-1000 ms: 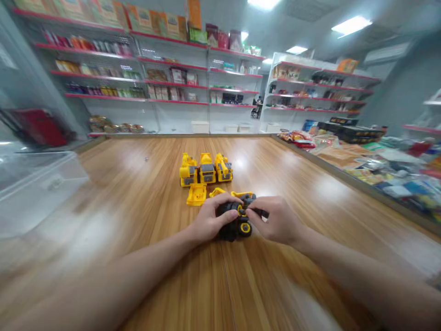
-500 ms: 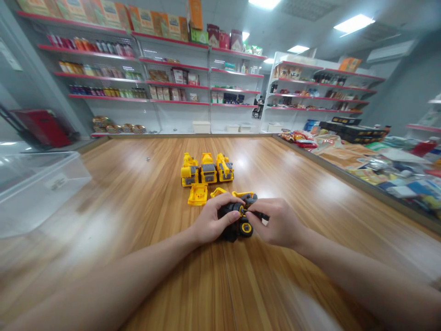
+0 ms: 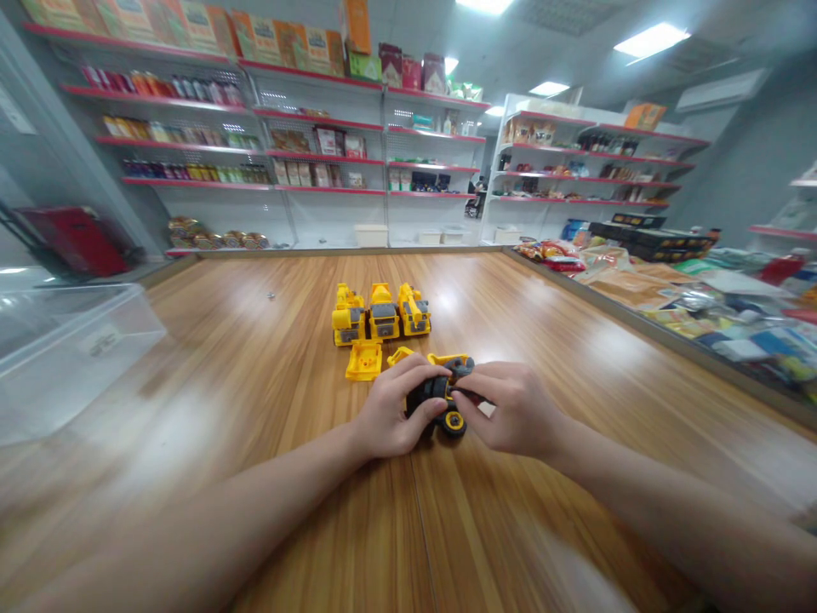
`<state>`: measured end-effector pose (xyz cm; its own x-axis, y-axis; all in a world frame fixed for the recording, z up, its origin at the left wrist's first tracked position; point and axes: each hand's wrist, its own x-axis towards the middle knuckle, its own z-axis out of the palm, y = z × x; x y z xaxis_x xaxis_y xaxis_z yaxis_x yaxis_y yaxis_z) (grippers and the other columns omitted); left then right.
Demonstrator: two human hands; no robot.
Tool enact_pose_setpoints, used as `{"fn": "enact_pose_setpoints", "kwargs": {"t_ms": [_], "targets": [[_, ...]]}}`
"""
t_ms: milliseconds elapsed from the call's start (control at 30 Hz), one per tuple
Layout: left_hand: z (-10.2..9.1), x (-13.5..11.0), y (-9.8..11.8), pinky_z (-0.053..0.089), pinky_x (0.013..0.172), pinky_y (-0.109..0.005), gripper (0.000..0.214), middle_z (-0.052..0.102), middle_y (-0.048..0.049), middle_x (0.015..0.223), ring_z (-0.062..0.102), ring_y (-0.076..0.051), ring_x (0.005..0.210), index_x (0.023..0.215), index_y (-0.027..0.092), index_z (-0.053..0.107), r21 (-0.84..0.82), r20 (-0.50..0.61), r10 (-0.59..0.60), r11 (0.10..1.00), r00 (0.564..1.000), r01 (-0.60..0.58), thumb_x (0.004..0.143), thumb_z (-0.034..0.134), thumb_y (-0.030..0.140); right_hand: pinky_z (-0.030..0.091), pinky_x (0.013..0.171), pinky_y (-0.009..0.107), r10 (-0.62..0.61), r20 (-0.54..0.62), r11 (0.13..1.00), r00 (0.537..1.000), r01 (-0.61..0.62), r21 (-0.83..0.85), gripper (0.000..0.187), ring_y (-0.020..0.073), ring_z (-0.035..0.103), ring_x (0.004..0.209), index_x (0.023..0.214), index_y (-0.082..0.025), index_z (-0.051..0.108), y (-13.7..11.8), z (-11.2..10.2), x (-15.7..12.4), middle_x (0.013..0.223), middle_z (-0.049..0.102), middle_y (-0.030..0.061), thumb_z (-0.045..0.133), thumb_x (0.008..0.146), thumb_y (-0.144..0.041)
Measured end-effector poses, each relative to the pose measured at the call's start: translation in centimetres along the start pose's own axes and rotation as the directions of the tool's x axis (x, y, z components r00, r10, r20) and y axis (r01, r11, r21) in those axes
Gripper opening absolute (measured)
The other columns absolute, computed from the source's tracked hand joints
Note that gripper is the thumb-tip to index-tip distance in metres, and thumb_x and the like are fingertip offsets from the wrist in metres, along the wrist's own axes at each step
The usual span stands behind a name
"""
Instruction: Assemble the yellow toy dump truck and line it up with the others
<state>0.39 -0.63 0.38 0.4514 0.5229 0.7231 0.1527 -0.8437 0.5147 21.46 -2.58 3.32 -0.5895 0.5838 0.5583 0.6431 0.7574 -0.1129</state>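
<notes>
My left hand (image 3: 391, 410) is wrapped round a black and yellow toy vehicle (image 3: 442, 400) on the wooden table (image 3: 268, 392). My right hand (image 3: 511, 407) pinches a small dark part at the toy's right side, fingers closed. A yellow wheel of the toy shows between the two hands. Just beyond the hands lie a loose yellow bucket piece (image 3: 364, 361) and other yellow parts (image 3: 447, 361). Three yellow toy construction trucks (image 3: 381, 313) stand in a row farther back.
A clear plastic bin (image 3: 70, 349) stands at the left edge of the table. Packaged goods (image 3: 702, 298) cover a counter on the right. Shelves of products (image 3: 306, 145) line the back walls.
Both hands have turned the toy slightly; my left fingers have closed further over it. The trucks behind have not moved.
</notes>
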Motion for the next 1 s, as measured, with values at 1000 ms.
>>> {"fn": "enact_pose_setpoints", "kwargs": {"t_ms": [1000], "targets": [[-0.5,0.1,-0.8,0.044,0.080,-0.034,0.030,0.063,-0.0083,0.093,0.057,-0.021,0.088,0.104,0.015,0.064,-0.086,0.150,-0.160,0.981,0.976,0.174,0.095,0.043,0.034,0.038,0.060,0.026,0.021,0.084,0.990,0.996,-0.032,0.135,0.008,0.0139,0.054,0.064,0.081,-0.017,0.054,-0.4,1.0,0.1,0.073,0.061,0.0033,0.053,0.088,-0.020]]}}
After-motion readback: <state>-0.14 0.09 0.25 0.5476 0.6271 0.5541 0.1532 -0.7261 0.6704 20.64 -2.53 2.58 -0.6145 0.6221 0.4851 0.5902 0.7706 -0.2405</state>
